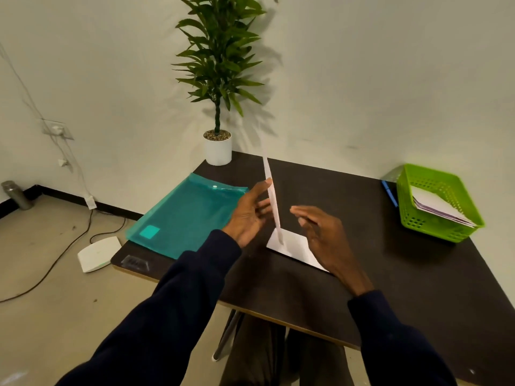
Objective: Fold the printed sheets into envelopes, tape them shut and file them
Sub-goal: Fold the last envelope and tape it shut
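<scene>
The left hand (248, 215) is open, with its thumb and nearly straight fingers against the left side of a white sheet (271, 196). The sheet's upper part stands upright, seen edge-on, and its lower part lies flat on the dark table (362, 274). The right hand (320, 235) hovers just right of the raised part, over the flat part, its fingers loose and holding nothing. A teal folder (189, 215) lies left of the left hand. A green basket (434, 201) holding white papers sits well right of the right hand.

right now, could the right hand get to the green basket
Probably yes: the right hand hovers open over the folded sheet, and only bare tabletop lies between it and the green basket.
</scene>
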